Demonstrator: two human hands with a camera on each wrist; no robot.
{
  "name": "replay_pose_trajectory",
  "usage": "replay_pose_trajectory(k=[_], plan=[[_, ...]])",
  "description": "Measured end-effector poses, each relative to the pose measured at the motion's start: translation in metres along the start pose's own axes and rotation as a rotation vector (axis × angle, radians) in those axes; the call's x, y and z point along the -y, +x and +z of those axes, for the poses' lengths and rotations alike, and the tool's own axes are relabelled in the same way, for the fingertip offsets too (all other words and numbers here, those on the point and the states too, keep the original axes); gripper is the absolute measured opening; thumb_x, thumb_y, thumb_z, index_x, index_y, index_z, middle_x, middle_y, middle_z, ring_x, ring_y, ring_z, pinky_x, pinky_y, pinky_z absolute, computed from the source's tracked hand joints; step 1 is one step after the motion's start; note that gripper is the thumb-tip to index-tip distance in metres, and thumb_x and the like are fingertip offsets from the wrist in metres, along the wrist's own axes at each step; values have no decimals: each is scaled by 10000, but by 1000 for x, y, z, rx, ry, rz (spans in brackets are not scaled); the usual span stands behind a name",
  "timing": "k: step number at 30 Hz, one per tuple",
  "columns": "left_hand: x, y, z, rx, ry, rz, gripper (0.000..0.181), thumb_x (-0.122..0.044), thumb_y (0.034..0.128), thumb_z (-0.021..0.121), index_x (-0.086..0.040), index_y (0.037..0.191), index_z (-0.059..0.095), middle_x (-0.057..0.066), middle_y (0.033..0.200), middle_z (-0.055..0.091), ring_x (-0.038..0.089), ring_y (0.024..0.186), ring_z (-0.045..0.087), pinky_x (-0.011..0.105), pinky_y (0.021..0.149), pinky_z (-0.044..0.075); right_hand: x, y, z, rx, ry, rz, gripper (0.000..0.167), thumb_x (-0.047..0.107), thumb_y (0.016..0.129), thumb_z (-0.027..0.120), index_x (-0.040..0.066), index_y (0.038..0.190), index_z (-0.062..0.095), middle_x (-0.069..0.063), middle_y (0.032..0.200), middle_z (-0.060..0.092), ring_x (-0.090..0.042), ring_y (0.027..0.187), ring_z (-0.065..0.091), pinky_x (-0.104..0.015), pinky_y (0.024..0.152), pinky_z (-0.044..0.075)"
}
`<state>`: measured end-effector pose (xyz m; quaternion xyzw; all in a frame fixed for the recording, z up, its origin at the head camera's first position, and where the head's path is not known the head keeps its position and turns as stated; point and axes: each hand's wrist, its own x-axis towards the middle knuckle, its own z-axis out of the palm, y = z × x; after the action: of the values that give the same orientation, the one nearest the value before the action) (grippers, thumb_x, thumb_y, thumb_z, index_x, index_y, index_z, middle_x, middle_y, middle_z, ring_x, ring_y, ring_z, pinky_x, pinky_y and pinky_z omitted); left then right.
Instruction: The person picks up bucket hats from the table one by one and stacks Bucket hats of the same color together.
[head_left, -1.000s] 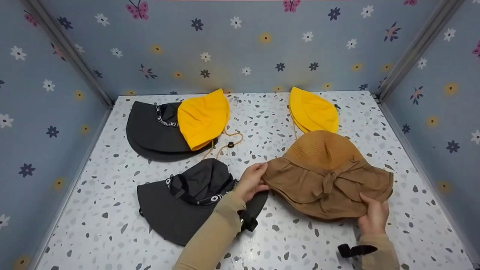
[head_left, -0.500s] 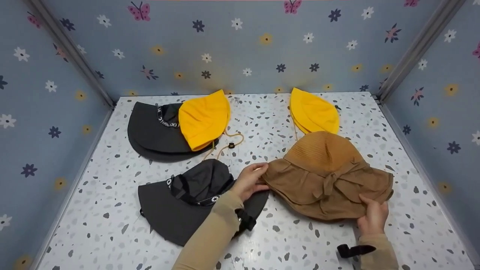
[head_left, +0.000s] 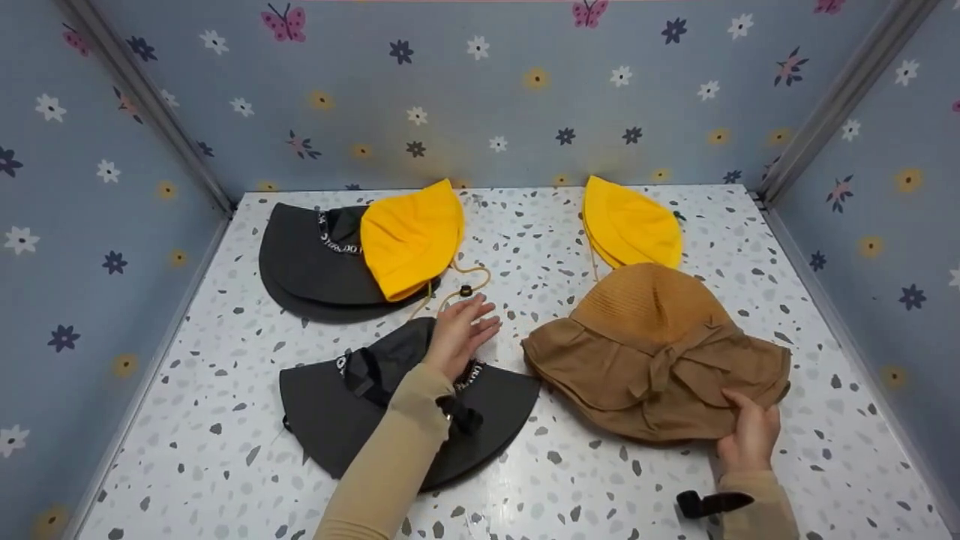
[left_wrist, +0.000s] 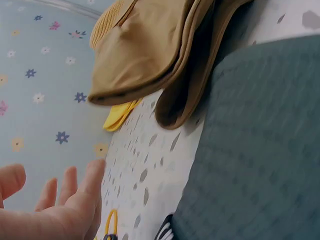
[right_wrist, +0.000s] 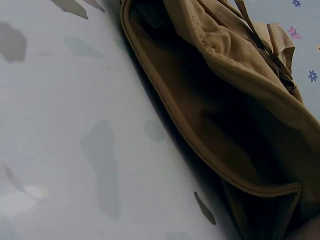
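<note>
A brown sun hat (head_left: 660, 375) with a ribbed crown and a bow lies at the right of the tabletop. My right hand (head_left: 752, 435) pinches its brim at the near right; in the right wrist view the hat's brim (right_wrist: 185, 127) gapes and the fingers are mostly hidden. Over the crown of a near black wide-brimmed hat (head_left: 322, 405) hangs my left hand (head_left: 457, 334), fingers spread and holding nothing. The left wrist view has that hand (left_wrist: 70, 210) apart from the brown hat (left_wrist: 140, 60), with the black brim (left_wrist: 265, 145) beside it.
Behind, a yellow bucket hat (head_left: 412, 240) with a cord lies partly over another black hat (head_left: 315, 270). A second yellow hat (head_left: 634, 221) stands at the back right, just behind the brown one. Flowered walls (head_left: 480, 90) enclose the speckled tabletop (head_left: 517, 247) on three sides.
My left hand has let go of the brown hat's left brim and moved left and back, over the near black hat. The right hand keeps its hold, and the hats stay put.
</note>
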<state>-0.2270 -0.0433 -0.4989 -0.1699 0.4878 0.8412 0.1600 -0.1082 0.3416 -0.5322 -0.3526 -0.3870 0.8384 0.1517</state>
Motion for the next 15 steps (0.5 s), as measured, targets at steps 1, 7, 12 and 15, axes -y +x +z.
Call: replay_pose_trajectory(k=[1,7,12,15], plan=[[-3,2,-3,-19,-31,15,478,-213,1046,517,13,1451,400,261,1465,454,427,1356,456,420,1096,476,0,0,0,-2,-3,-1,508,-112,908,603,226,1254,445,77,1289,485,-39,1071,539,-183,812,544],[-16,8,-20,-136,-189,94,533,-197,1057,479,9,1516,304,251,1508,381,402,1339,445,410,1127,444,-1,0,-1,8,18,2,560,-122,888,629,235,1283,454,81,1316,487,-41,1102,539,-187,826,545],[-23,10,-33,-239,-227,131,432,-200,1051,484,17,1408,374,242,1412,372,357,1153,530,416,1102,470,-1,0,-1,20,30,-7,551,-134,891,612,222,1282,455,70,1316,491,-47,1105,549,-196,820,555],[-29,10,-40,-303,-254,136,475,-215,1046,493,-14,1432,302,251,1450,320,392,1233,506,425,1096,476,-2,0,-1,28,11,-9,555,-119,900,611,232,1300,452,80,1317,484,-49,1111,538,-195,824,550]])
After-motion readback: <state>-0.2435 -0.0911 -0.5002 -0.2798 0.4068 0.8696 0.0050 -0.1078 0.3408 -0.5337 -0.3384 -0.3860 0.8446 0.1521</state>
